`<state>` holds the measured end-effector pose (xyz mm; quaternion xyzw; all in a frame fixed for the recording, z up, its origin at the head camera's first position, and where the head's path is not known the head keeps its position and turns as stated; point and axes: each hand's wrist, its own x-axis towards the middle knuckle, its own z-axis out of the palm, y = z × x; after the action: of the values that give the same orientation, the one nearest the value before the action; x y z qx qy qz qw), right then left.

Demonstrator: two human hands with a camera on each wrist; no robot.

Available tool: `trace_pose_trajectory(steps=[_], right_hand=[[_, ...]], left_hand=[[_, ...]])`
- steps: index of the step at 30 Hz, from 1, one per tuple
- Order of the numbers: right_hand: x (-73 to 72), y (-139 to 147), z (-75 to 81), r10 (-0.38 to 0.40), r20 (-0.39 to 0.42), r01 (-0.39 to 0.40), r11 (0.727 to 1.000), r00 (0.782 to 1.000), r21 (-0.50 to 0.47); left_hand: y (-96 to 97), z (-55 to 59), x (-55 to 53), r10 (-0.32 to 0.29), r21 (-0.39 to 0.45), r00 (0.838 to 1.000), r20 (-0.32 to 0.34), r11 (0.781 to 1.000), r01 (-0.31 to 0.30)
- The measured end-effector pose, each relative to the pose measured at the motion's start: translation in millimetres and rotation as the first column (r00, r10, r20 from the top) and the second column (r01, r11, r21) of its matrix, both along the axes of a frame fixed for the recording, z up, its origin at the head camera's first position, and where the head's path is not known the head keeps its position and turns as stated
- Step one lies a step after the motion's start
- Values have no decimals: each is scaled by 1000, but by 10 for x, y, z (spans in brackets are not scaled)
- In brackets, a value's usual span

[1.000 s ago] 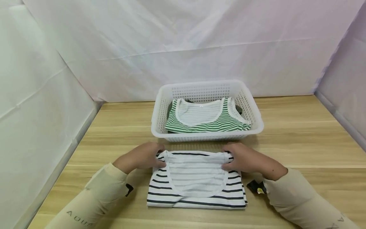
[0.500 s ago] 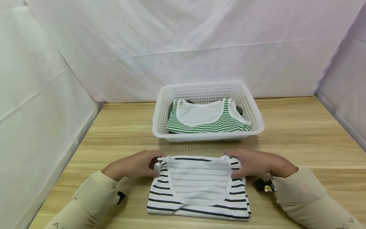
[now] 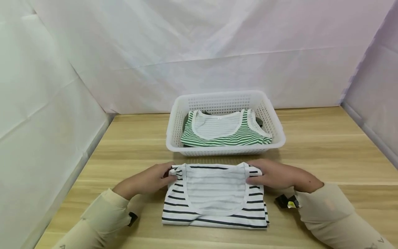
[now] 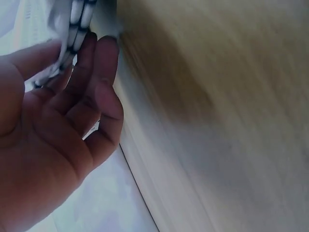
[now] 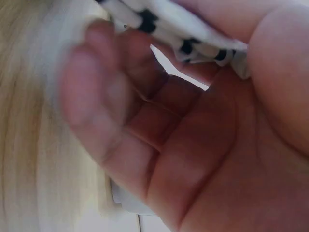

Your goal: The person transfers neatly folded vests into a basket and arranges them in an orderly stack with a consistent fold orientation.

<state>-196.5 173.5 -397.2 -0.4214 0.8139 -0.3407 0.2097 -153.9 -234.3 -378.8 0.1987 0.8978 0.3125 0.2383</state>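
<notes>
A folded white tank top (image 3: 214,193) with black stripes lies before me on the wooden table, its scoop neck facing up. My left hand (image 3: 152,180) pinches its upper left shoulder, thumb on top and fingers beneath. At the upper right shoulder my right hand (image 3: 273,174) grips the cloth the same way. In the left wrist view the striped fabric (image 4: 79,24) runs between thumb and fingers. The right wrist view has the striped edge (image 5: 193,46) tucked under the thumb, the other fingers curved below it.
Just beyond the tank top stands a white plastic basket (image 3: 225,150). In it lies a folded green-striped tank top (image 3: 224,140) over darker cloth. White sheeting (image 3: 202,52) hangs behind the wooden table (image 3: 326,148) and along both sides.
Both hands have shifted slightly outward along the tank top's shoulders. The tank top came toward me, then moved back away a little. The hands' grip at the shoulders looks firmer now.
</notes>
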Motion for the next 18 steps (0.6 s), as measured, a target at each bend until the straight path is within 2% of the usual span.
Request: trace_pose_trajectory(steps=[3, 6, 12, 18], right_hand=[[2, -10, -4, 14, 11, -14, 1000, 1000, 5], [14, -21, -5, 13, 57, -13, 1000, 998, 3], [40, -58, -16, 8, 97, -10, 1000, 995, 20], [69, -57, -5, 61, 107, -65, 997, 992, 35]], left_hand=[[5, -27, 32, 22, 15, 1000, 20, 1000, -22], [12, -48, 55, 6, 8, 1000, 22, 1000, -6], [50, -71, 71, -20, 5, 999, 30, 1000, 20], [68, -63, 65, -90, 22, 994, 56, 996, 89]])
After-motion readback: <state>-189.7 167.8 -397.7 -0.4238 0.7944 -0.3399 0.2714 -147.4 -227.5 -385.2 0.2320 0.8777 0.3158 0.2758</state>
